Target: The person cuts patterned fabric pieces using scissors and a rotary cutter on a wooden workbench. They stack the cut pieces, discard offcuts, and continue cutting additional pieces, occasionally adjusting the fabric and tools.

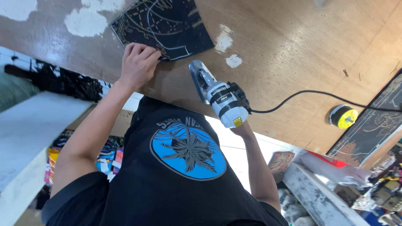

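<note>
Just beyond left hand [138, 62], black panel [167, 23]

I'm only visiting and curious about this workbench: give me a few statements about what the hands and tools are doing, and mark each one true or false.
1. The left hand presses on a dark patterned panel. True.
2. The right hand holds a paintbrush. False: it holds a grey power tool.
3. The power tool has a black cord trailing across the wooden table. True.
4. A red roll lies on the table. False: the roll is yellow and black.
5. The tool's blade is on the panel. False: it sits beside it.
</note>
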